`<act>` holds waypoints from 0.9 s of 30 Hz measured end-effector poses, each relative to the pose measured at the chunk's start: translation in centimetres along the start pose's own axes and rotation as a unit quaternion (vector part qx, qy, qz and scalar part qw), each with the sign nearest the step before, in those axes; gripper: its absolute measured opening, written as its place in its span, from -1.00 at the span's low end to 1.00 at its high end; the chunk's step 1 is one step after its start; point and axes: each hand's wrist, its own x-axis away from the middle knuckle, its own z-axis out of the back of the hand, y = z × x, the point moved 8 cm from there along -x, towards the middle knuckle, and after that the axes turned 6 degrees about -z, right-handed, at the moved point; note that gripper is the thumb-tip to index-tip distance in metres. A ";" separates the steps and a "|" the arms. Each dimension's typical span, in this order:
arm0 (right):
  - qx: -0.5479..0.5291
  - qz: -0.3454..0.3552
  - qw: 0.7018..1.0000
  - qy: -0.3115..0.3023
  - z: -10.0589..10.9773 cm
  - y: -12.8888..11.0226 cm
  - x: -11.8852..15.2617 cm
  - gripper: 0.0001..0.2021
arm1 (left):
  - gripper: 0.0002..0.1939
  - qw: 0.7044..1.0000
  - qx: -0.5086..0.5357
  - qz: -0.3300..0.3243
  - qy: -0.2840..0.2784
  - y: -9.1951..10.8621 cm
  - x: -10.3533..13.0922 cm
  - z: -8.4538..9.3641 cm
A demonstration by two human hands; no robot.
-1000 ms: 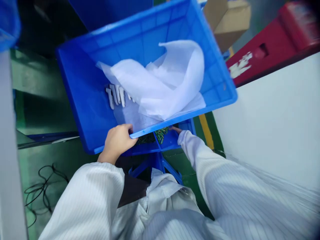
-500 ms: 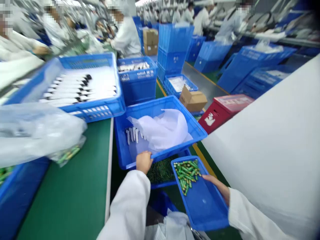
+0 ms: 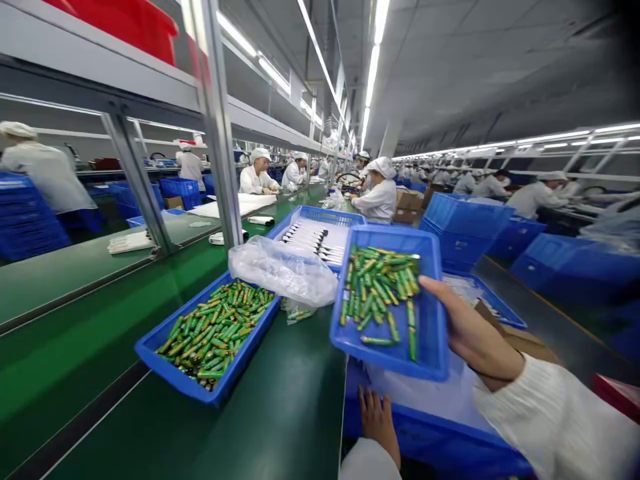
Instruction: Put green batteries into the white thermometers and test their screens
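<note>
My right hand [image 3: 475, 330] grips the right rim of a small blue tray [image 3: 430, 363], raised and tilted over the bench edge. Green cylindrical pieces [image 3: 373, 303] lie loose in that tray. Lower down, my left hand [image 3: 379, 420] rests with fingers apart on the near left side of a large blue crate [image 3: 425, 427] holding white sheeting. On the green bench [image 3: 280, 400] stands another blue tray [image 3: 215, 397], full of similar green pieces. A clear plastic bag [image 3: 285, 270] lies between the two trays, partly over the filled one.
Behind the bag, a blue crate [image 3: 333, 215] holds rows of white items with black ends. A metal post [image 3: 215, 127] rises from the bench at the left. People in white sit along the line, one person [image 3: 377, 193] beyond the crate. Stacked blue crates [image 3: 465, 223] stand at the right.
The view has swung up and left. My right hand has lifted the small tray from beside the large crate to above the bench edge. My left hand stays at the large crate.
</note>
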 end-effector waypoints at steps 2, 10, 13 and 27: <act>0.007 0.064 0.997 -0.052 -5.6 -2.1 -1.6 -0.73 | -0.64 1.000 0.024 0.002 -0.006 -0.3 -0.1 -0.6; 0.168 0.176 0.966 -0.090 -21.5 -2.2 -3.6 -0.58 | -0.62 0.992 0.123 0.032 -0.001 -0.8 -0.8 -2.3; 0.285 0.275 0.916 -0.066 -24.6 -2.9 -1.8 -0.47 | -0.64 0.988 0.150 0.040 0.005 -0.7 -1.2 -2.3; 0.355 0.581 0.728 -0.076 -16.3 -4.0 5.4 -0.36 | -0.75 0.990 0.119 0.046 0.061 0.7 1.2 2.5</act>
